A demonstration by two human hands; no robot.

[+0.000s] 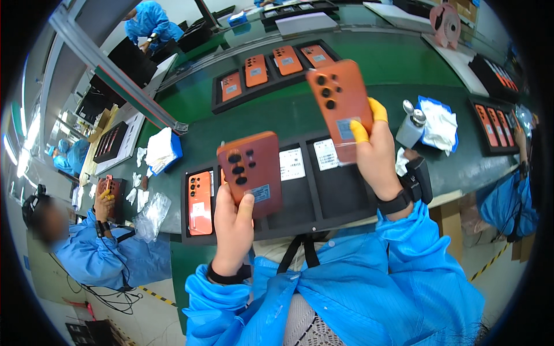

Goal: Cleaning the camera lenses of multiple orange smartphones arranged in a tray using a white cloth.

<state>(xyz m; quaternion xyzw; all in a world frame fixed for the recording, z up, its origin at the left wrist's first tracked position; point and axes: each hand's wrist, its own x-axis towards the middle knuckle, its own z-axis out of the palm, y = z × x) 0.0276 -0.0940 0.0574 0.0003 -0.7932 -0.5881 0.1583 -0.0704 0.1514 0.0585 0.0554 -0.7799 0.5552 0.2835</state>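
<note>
My left hand is closed on an orange smartphone, its back with several dark camera lenses and a pale label facing me. Higher and to the right, my right hand grips another orange smartphone, also back up and tilted; yellow finger cots cover some of its fingertips. Both phones are held above a black compartment tray. In the tray's left slot lies an orange phone. White printed labels show in other slots, partly hidden behind the held phones.
Beyond, a black tray of orange phones sits on the green conveyor. White wipes in blue boxes stand left and right; a pump bottle is at right. Co-workers in blue sit left and right. A metal post rises at left.
</note>
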